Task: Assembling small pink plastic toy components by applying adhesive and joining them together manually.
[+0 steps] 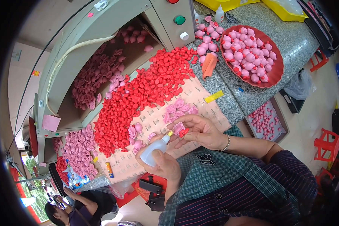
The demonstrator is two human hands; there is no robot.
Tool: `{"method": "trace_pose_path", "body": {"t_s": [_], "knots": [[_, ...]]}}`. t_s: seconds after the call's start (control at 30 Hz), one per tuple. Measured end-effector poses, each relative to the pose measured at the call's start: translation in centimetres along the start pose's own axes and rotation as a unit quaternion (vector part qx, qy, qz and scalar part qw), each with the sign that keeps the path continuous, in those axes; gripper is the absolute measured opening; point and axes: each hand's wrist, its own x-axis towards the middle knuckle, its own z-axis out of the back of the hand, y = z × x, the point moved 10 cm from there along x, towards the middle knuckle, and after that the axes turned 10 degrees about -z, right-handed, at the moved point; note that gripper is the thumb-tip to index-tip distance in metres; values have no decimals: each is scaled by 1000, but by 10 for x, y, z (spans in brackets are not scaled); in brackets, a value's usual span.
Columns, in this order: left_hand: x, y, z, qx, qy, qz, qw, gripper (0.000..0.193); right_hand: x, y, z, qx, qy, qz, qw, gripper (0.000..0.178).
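The left hand (164, 165) grips a small white squeeze bottle (153, 150), its yellow nozzle touching the red piece (183, 132) pinched with a pink piece (178, 127) in the right hand's (201, 132) fingers, just above the near edge of the perforated worktop (203, 100). A light squeeze should serve best, nozzle steady on the joint; how much liquid comes out is too small to tell. The heap of red pieces (139, 94) lies toward the far left edge.

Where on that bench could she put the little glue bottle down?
Bare pegged board lies between the red pieces heap and the yellow strip. Speckled counter below the red bowl is free. Left of the heap is crowded.
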Motion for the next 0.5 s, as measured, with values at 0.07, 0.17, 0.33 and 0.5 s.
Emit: {"method": "trace_pose_path", "body": {"t_s": [0.07, 0.17, 0.33, 0.5], "knots": [[0, 0, 0, 2, 2, -2, 1000, 35, 0, -1, 0, 0, -1, -2, 1000, 44], [0, 1, 1, 6, 5, -2, 1000, 35, 0, 0, 0, 2, 1, 1, 1000, 44], [1, 1, 1, 24, 31, -28, 999, 36, 2, -2, 0, 2, -2, -5, 1000, 45], [0, -1, 1, 41, 40, -44, 997, 37, 0, -4, 0, 3, -3, -9, 1000, 44]]}}
